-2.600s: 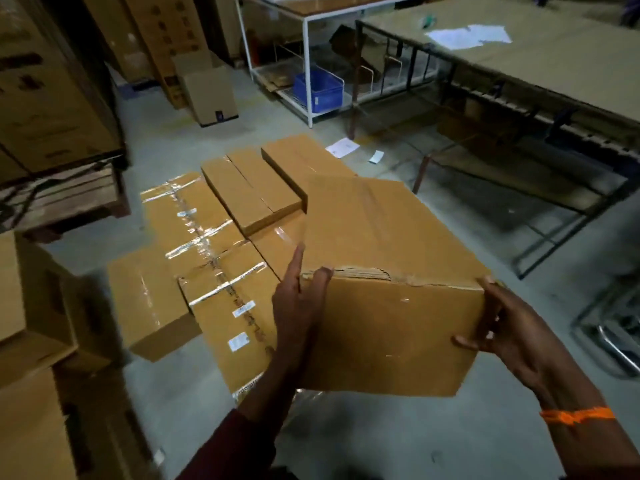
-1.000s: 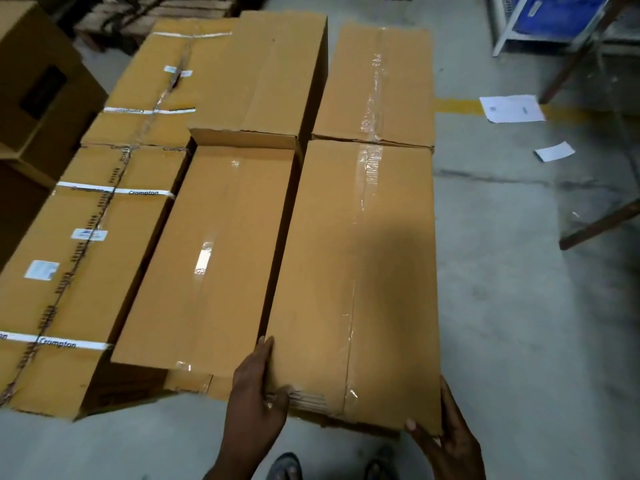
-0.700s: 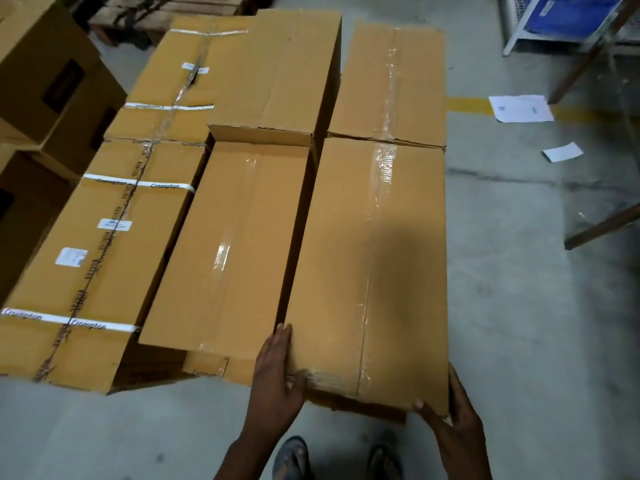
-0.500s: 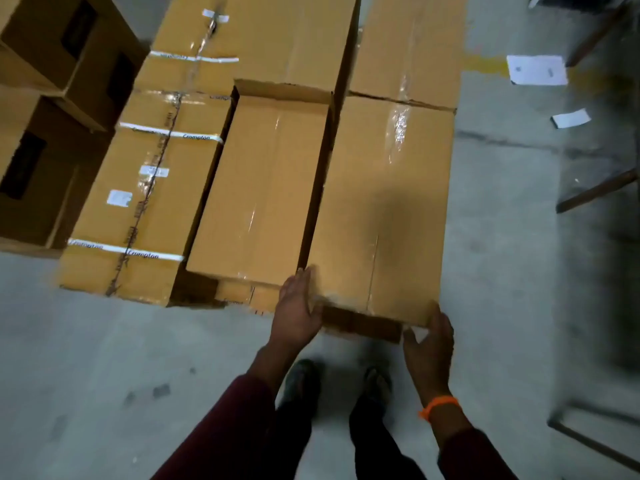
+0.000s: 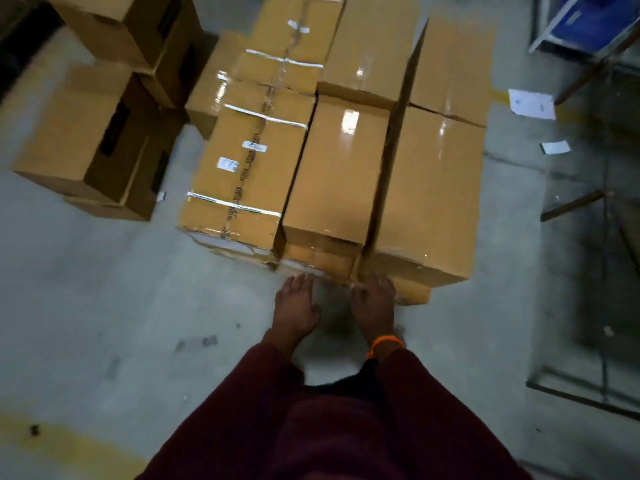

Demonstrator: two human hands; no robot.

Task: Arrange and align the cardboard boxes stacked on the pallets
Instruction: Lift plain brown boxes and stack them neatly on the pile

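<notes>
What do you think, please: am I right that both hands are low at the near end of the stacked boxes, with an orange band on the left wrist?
Not quite: the head view shows the orange band on the right wrist, not the left. Otherwise yes, the left hand and right hand are both low at the near end of the stacked boxes.

Three long brown cardboard boxes lie side by side: the strapped left box [image 5: 242, 174], the plain middle box [image 5: 337, 174] and the taped right box [image 5: 429, 195]. The middle and right ones rest on lower boxes. More brown boxes [image 5: 370, 46] lie behind them. A pile of brown boxes with handle holes [image 5: 79, 133] stands to the left. Two white paper sheets [image 5: 531, 103] lie on the grey floor [image 5: 104, 306] to the right. The left hand [image 5: 296, 306] and right hand [image 5: 374, 303] sit side by side at the near bottom edge.
</notes>
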